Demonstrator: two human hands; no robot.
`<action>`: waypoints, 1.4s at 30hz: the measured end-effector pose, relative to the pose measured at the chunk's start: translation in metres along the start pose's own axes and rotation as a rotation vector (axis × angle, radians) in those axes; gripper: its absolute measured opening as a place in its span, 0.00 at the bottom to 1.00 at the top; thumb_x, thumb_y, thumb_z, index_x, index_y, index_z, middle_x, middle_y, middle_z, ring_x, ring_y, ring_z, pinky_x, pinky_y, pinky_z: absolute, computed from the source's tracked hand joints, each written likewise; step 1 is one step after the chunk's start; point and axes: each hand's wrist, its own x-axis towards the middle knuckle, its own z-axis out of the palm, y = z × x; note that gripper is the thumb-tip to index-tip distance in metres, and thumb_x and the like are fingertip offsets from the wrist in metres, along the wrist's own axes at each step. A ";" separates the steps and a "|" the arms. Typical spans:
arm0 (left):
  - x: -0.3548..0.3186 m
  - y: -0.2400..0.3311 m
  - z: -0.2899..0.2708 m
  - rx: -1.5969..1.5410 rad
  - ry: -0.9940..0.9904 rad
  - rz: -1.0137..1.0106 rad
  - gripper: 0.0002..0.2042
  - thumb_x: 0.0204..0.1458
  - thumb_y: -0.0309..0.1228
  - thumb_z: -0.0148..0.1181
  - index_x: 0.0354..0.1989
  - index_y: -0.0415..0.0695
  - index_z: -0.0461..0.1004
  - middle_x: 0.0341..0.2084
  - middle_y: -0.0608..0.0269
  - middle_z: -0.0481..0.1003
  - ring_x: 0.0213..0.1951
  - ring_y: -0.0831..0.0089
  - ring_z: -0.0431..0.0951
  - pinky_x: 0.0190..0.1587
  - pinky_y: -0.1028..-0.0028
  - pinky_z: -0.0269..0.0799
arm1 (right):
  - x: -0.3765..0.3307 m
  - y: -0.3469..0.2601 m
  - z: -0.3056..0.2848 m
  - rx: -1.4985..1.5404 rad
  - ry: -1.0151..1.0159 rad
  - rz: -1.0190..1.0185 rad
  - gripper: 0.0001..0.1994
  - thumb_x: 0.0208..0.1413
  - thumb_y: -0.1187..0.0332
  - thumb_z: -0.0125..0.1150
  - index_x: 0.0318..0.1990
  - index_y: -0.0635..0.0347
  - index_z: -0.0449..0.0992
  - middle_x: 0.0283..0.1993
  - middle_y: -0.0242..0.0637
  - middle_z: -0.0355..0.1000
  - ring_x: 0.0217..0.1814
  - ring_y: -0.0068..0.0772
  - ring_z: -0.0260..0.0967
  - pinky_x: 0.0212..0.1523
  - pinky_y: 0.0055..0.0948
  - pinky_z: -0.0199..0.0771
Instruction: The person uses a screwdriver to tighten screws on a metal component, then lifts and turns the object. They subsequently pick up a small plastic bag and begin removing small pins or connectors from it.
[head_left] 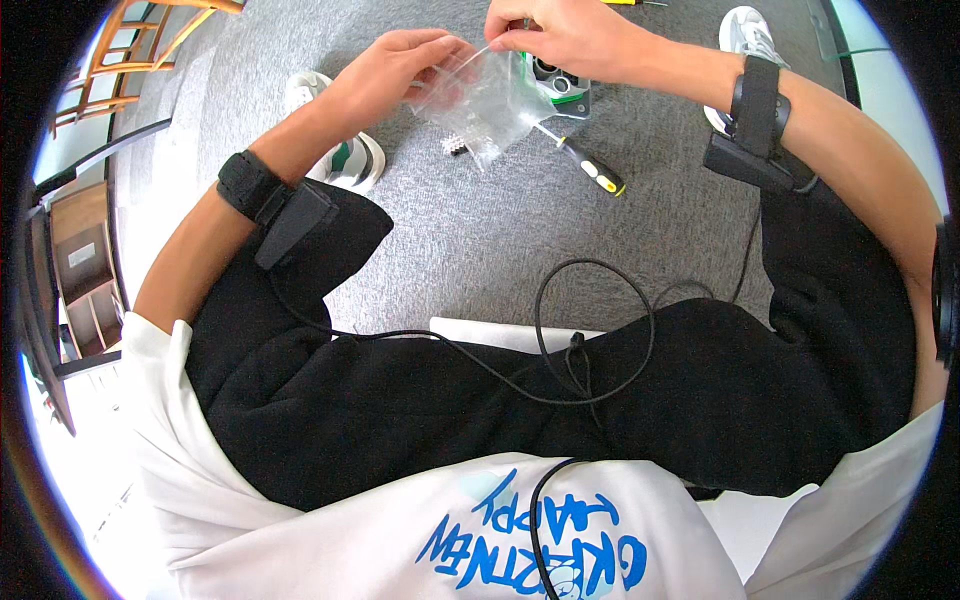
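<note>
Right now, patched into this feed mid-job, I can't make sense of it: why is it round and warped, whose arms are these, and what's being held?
There is one picture, from a wide fisheye camera worn on the person's head and looking down, so the edges bend and the rim is dark. The arms are the person's own; they sit on grey carpet in black trousers and a white shirt. Each forearm carries a black strap with a small box, and a thin black cable loops across the lap.

The left hand and the right hand both pinch the top of a clear plastic bag; small parts seem to lie in it, but they are too small to identify. On the carpet beside it lie a screwdriver with a black and yellow handle and a green and grey device, partly hidden. White shoes sit nearby.
</note>
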 end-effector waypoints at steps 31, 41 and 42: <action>0.006 -0.020 -0.009 0.571 0.186 0.169 0.18 0.53 0.31 0.59 0.52 0.40 0.79 0.40 0.51 0.82 0.40 0.59 0.85 0.45 0.62 0.80 | -0.002 -0.026 0.020 -0.256 -0.171 -0.298 0.06 0.53 0.69 0.64 0.34 0.62 0.79 0.49 0.48 0.68 0.55 0.49 0.63 0.56 0.45 0.67; 0.002 -0.008 0.001 0.560 0.190 0.293 0.25 0.52 0.26 0.63 0.62 0.47 0.74 0.38 0.60 0.77 0.34 0.71 0.77 0.42 0.69 0.77 | -0.010 -0.014 0.036 -0.479 -0.142 -0.084 0.13 0.57 0.69 0.64 0.49 0.61 0.80 0.46 0.47 0.71 0.51 0.48 0.74 0.53 0.43 0.76; 0.002 -0.009 0.001 0.560 0.189 0.293 0.25 0.52 0.26 0.63 0.62 0.47 0.74 0.38 0.60 0.77 0.34 0.71 0.77 0.42 0.69 0.77 | -0.010 -0.014 0.035 -0.429 -0.314 0.111 0.19 0.58 0.68 0.65 0.56 0.62 0.77 0.47 0.46 0.69 0.55 0.47 0.72 0.54 0.43 0.74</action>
